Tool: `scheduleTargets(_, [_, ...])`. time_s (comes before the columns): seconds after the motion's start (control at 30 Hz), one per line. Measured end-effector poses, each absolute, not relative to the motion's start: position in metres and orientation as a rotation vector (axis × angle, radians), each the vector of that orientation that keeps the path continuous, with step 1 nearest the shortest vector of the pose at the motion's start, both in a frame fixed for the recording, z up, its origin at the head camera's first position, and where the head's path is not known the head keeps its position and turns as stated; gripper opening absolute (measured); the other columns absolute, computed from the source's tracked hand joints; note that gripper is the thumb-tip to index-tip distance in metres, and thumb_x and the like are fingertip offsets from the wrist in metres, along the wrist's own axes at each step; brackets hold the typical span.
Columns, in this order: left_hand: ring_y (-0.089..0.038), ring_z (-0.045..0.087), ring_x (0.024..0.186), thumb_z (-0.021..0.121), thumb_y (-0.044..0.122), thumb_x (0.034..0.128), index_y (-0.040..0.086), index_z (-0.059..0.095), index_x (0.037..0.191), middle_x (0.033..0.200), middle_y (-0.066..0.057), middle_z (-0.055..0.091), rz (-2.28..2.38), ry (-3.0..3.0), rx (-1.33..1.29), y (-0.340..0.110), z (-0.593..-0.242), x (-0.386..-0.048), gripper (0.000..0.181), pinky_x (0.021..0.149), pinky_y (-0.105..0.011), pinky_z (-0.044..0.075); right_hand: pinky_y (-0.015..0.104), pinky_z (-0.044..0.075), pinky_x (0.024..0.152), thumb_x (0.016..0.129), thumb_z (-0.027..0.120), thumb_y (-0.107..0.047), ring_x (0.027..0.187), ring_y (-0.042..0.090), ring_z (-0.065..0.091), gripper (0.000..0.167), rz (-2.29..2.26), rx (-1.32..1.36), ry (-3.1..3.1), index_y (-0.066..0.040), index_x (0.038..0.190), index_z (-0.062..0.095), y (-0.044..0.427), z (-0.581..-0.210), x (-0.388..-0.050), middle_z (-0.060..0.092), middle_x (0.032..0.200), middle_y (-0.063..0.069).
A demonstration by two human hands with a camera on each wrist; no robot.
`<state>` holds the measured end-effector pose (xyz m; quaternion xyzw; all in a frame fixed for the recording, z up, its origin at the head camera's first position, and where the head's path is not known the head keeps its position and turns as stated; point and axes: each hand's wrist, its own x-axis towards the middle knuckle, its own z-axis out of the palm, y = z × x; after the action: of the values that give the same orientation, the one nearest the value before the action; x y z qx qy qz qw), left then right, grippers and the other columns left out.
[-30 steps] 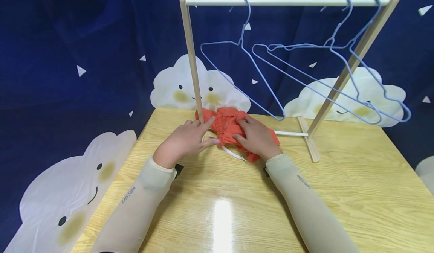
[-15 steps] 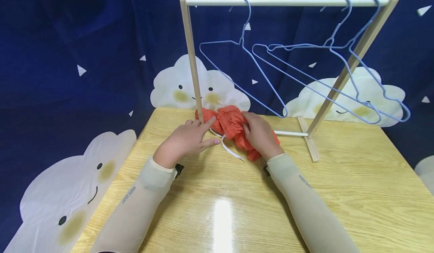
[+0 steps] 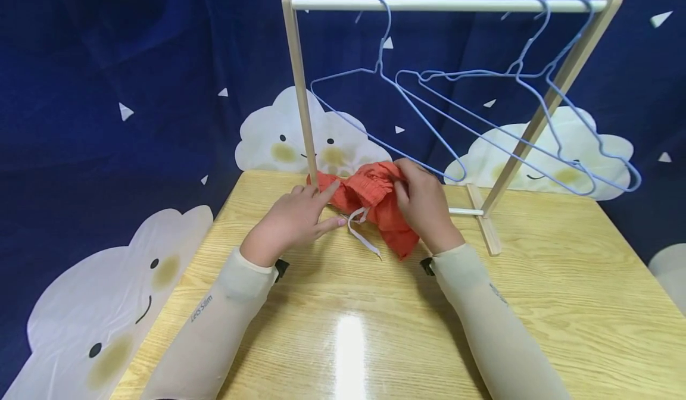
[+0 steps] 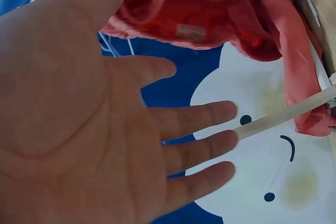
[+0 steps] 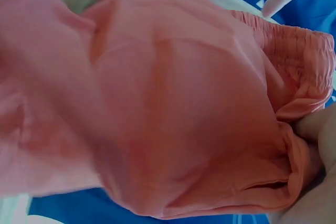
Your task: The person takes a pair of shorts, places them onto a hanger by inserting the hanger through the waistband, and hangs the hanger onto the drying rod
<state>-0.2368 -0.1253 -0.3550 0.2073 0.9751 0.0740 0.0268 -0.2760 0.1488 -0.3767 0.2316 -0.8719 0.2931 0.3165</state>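
Crumpled red shorts (image 3: 377, 188) with a gathered elastic waistband lie near the rack's left post, partly lifted. A white drawstring (image 3: 364, 242) trails from the waist onto the table. My right hand (image 3: 429, 209) grips the waistband side; in the right wrist view the cloth of the shorts (image 5: 173, 103) hangs from the fingers and fills most of the picture. My left hand (image 3: 286, 221) is beside the left end of the shorts, fingers extended. The left wrist view shows its bare palm (image 4: 73, 108) and the shorts (image 4: 168, 22) above, with a small label inside the waistband.
A rack with a white top bar (image 3: 455, 5) and a wooden right post (image 3: 541, 120) stands at the back of the wooden table (image 3: 418, 328). One blue hanger (image 3: 348, 123) hangs left of two others near the right post. A dark blue cloud-print curtain (image 3: 134, 43) is behind.
My right hand has gone from lying on the shorts to gripping the waistband, raising it and drawing it right. The left hanger has swung slightly. My left hand stays about where it was.
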Motion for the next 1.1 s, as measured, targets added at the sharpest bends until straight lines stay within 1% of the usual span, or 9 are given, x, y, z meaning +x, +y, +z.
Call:
scheduleTargets(0.13, [-0.045,0.051,0.145,0.055,0.069,0.1055,0.024,0.025,0.175,0.169,-0.023,0.043,0.208,3.089,0.672,-0.124,-0.355,-0.238,0.088,0.112,-0.061,0.051,0.049,0.056,0.082,0.103,0.065,-0.004,0.086,0.032,0.067,0.012,0.796,0.643,-2.252,-0.008,0.113,0.070,0.147,-0.367,-0.267,0.074,0.101,0.011])
scheduleTargets(0.3, [-0.040,0.060,0.135,0.063,0.060,0.1058,0.019,0.031,0.173,0.156,-0.019,0.056,0.242,3.208,0.743,-0.121,-0.353,-0.238,0.085,0.103,-0.057,0.057,0.047,0.056,0.084,0.103,0.065,-0.003,0.088,0.030,0.067,0.014,0.824,0.685,-2.201,-0.006,0.114,0.071,0.144,-0.355,-0.253,0.074,0.101,0.011])
scheduleTargets(0.47, [-0.038,0.062,0.135,0.073,0.033,0.1031,0.013,0.034,0.171,0.148,-0.016,0.060,0.446,3.319,0.848,-0.116,-0.349,-0.235,0.081,0.102,-0.055,0.059,0.044,0.058,0.088,0.103,0.064,-0.002,0.092,0.026,0.069,0.016,0.849,0.775,-2.138,-0.006,0.116,0.073,0.139,-0.341,-0.235,0.074,0.104,0.009])
scheduleTargets(0.6, [-0.037,0.065,0.131,0.073,0.019,0.0999,0.013,0.039,0.168,0.147,-0.014,0.061,0.653,3.380,1.006,-0.112,-0.346,-0.233,0.076,0.103,-0.054,0.059,0.043,0.060,0.091,0.102,0.066,0.001,0.096,0.024,0.070,0.018,0.862,0.922,-2.104,-0.005,0.118,0.073,0.132,-0.333,-0.221,0.075,0.107,0.009])
scheduleTargets(0.7, [-0.033,0.068,0.125,0.071,0.015,0.1019,0.014,0.055,0.157,0.141,-0.010,0.066,0.737,3.396,1.165,-0.109,-0.344,-0.230,0.057,0.104,-0.051,0.059,0.042,0.061,0.089,0.102,0.067,0.002,0.094,0.024,0.070,0.019,0.847,1.011,-2.091,-0.003,0.119,0.073,0.127,-0.330,-0.213,0.074,0.106,0.011])
scheduleTargets(0.77, [-0.029,0.070,0.119,0.069,0.013,0.1026,0.013,0.067,0.143,0.130,-0.007,0.071,0.767,3.400,1.247,-0.108,-0.343,-0.228,0.040,0.102,-0.048,0.060,0.041,0.060,0.086,0.102,0.068,0.001,0.092,0.024,0.069,0.019,0.834,1.025,-2.091,-0.003,0.119,0.073,0.126,-0.328,-0.209,0.074,0.104,0.011])
scheduleTargets(0.87, [-0.027,0.073,0.111,0.068,0.015,0.1032,0.011,0.074,0.126,0.117,-0.005,0.075,0.806,3.404,1.290,-0.108,-0.342,-0.225,0.023,0.098,-0.046,0.061,0.038,0.057,0.076,0.101,0.067,-0.002,0.083,0.021,0.065,0.018,0.832,0.988,-2.114,-0.005,0.118,0.072,0.127,-0.326,-0.206,0.072,0.097,0.007])
scheduleTargets(1.0, [-0.027,0.073,0.087,0.068,0.020,0.1033,0.010,0.074,0.112,0.097,-0.004,0.076,0.872,3.372,1.240,-0.109,-0.341,-0.221,0.014,0.076,-0.046,0.062,0.035,0.050,0.067,0.097,0.067,-0.006,0.074,0.018,0.057,0.026,0.797,0.958,-2.247,-0.009,0.123,0.069,0.129,-0.323,-0.205,0.069,0.094,0.001])
scheduleTargets(1.1, [-0.025,0.065,0.070,0.067,0.012,0.0959,0.013,0.070,0.101,0.081,-0.003,0.070,0.881,3.328,1.157,-0.109,-0.340,-0.218,0.006,0.060,-0.044,0.054,0.035,0.053,0.072,0.092,0.064,-0.007,0.082,0.016,0.059,0.043,0.768,1.030,-2.376,-0.012,0.135,0.063,0.127,-0.323,-0.203,0.071,0.112,0.000])
